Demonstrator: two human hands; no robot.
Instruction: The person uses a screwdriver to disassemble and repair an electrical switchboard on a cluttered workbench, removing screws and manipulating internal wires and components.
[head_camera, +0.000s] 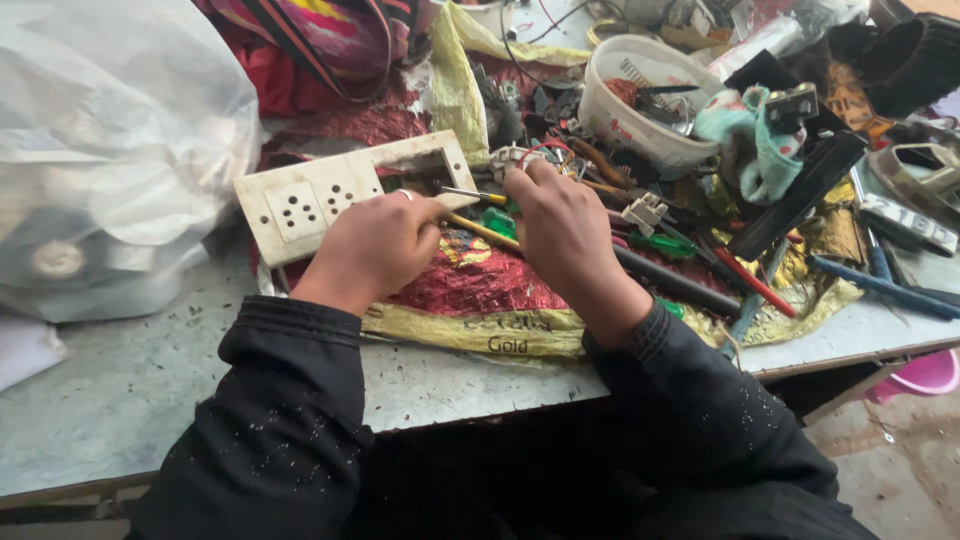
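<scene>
From the head camera, a dirty white switch plate (340, 195) with socket holes and an open rectangular cut-out lies on a red foil wrapper (470, 280) on the workbench (130, 390). The left hand (375, 245) rests just below the plate, fingers curled around a thin yellow-handled screwdriver (478, 196) whose tip points into the cut-out. The right hand (560, 225) sits just right of the plate, close beside the left; its fingers are bent over small parts, and what it grips I cannot tell. Right of the plate stands a white tub (640, 100) amid scattered tools; left of it, a clear plastic bag (110, 150).
</scene>
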